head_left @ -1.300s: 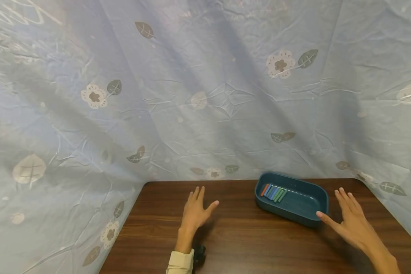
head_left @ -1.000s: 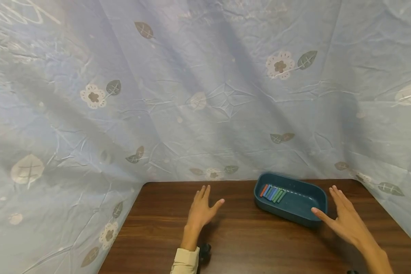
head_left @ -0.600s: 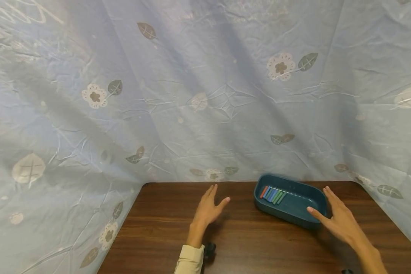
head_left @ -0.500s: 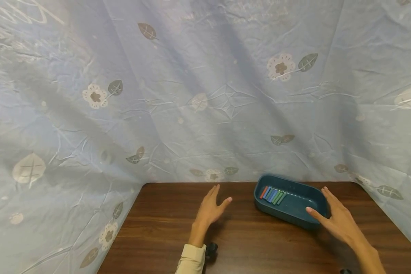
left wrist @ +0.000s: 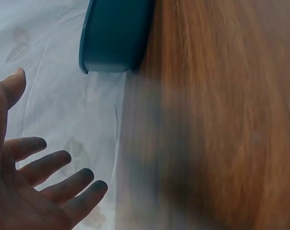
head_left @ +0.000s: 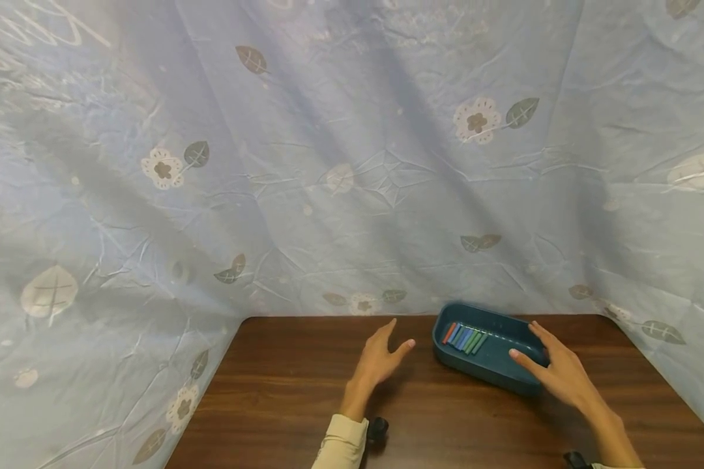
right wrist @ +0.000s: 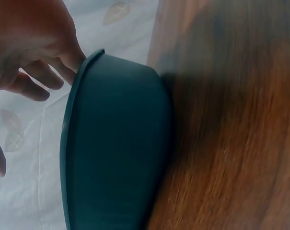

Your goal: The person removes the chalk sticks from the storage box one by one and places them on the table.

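Note:
A dark teal oblong tray stands on the table toward the back right. In its left end lies a row of short chalk-like sticks, one red-orange, the others blue and green. My right hand is at the tray's right end, thumb and fingers spread above the rim; whether it touches is hard to tell. The right wrist view shows these fingers beside the tray's wall. To the left of the tray my left hand hovers with fingers spread, holding nothing. In the left wrist view it is apart from the tray.
The brown wooden table ends at a pale blue flowered sheet hanging behind and at both sides. A black device sits at the left wrist, another at the right.
The left hand has moved right toward the tray. My right hand has shifted left, from beside the tray to above its right end. The tray and sticks have stayed in place.

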Demonstrator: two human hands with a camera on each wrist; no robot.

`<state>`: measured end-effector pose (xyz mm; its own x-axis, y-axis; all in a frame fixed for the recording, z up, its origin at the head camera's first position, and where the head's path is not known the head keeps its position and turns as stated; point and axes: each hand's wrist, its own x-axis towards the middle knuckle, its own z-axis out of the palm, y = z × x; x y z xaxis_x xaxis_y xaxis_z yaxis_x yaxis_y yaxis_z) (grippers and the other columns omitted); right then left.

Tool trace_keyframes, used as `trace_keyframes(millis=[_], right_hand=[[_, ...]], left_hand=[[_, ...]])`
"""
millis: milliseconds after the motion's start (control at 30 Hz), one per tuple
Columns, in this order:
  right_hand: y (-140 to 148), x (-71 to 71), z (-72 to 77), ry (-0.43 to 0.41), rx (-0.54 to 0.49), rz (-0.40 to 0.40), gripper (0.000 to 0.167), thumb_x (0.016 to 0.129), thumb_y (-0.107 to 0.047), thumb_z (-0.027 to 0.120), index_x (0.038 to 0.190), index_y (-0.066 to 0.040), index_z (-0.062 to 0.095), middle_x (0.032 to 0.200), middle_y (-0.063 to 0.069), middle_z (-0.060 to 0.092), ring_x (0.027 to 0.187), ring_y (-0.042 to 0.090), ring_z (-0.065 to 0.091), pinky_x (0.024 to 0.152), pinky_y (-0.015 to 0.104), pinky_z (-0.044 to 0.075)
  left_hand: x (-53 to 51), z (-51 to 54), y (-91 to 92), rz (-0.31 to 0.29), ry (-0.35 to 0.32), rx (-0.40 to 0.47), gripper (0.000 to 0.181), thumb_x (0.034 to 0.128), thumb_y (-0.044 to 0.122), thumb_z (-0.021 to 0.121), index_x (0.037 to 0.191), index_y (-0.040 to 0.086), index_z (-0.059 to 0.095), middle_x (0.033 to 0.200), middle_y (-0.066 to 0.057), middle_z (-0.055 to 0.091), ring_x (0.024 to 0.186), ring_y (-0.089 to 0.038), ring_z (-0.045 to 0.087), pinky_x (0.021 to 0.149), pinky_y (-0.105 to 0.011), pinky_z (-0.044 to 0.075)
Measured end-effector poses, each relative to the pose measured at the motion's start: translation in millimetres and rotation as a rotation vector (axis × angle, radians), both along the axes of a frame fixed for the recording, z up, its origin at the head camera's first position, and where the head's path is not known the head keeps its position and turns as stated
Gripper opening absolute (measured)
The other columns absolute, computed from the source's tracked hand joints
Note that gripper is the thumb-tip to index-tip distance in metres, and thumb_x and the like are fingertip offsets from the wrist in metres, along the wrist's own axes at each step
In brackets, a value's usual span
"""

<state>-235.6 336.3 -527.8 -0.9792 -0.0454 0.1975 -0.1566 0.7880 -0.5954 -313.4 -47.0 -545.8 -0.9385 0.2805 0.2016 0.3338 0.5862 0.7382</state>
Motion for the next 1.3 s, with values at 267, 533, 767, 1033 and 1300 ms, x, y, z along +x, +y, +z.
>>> trace_keyframes(millis=[267, 533, 767, 1033, 1300], right_hand=[[-6, -12.7, -4.3, -0.034, -0.045, 0.005, 0.088, 0.107, -0.052, 0.062, 0.167, 0.003, 0.028, 0.158, 0.043, 0.042, 0.131, 0.067, 0.054, 0.097, 0.074, 0.051], [-10, -23.2, -3.4, -0.050, -0.084, 0.012, 0.090, 0.104, -0.053, 0.066, 0.163, 0.006, 0.034, 0.151, 0.042, 0.051, 0.126, 0.061, 0.063, 0.091, 0.060, 0.061], [-11, -38.0, -3.2, -0.039, -0.080, 0.020, 0.089, 0.103, -0.053, 0.068, 0.162, 0.006, 0.038, 0.152, 0.033, 0.056, 0.131, 0.053, 0.062, 0.098, 0.064, 0.057], [-13, -52.5, -7.3, -0.072, -0.090, 0.045, 0.089, 0.101, -0.051, 0.071, 0.160, 0.007, 0.039, 0.147, 0.030, 0.062, 0.124, 0.046, 0.068, 0.097, 0.060, 0.058], [-19, -63.2, -10.0, -0.160, -0.126, 0.075, 0.090, 0.100, -0.052, 0.072, 0.160, 0.007, 0.039, 0.148, 0.030, 0.061, 0.125, 0.045, 0.067, 0.096, 0.055, 0.059]], left_hand=[[-4.8, -6.4, 13.9, -0.017, -0.028, 0.008, 0.079, 0.1058, 0.059, 0.059, 0.165, 0.009, 0.042, 0.165, -0.020, 0.049, 0.152, -0.041, 0.048, 0.122, -0.059, 0.042], [-8.9, -14.9, 25.1, -0.025, -0.001, 0.024, 0.075, 0.1060, 0.055, 0.061, 0.161, 0.007, 0.048, 0.160, -0.020, 0.056, 0.147, -0.039, 0.055, 0.119, -0.055, 0.046], [-12.5, -15.5, 34.7, -0.038, 0.010, 0.083, 0.071, 0.1063, 0.051, 0.063, 0.159, 0.006, 0.050, 0.146, -0.020, 0.067, 0.130, -0.038, 0.068, 0.108, -0.051, 0.056], [-18.9, -17.0, 49.9, -0.058, -0.006, 0.140, 0.068, 0.1058, 0.049, 0.065, 0.158, 0.006, 0.053, 0.130, -0.021, 0.075, 0.106, -0.027, 0.077, 0.091, -0.037, 0.061], [-24.5, -22.9, 61.1, -0.032, -0.019, 0.173, 0.064, 0.1051, 0.045, 0.068, 0.155, 0.007, 0.057, 0.120, -0.015, 0.079, 0.095, -0.018, 0.076, 0.087, -0.034, 0.061]])
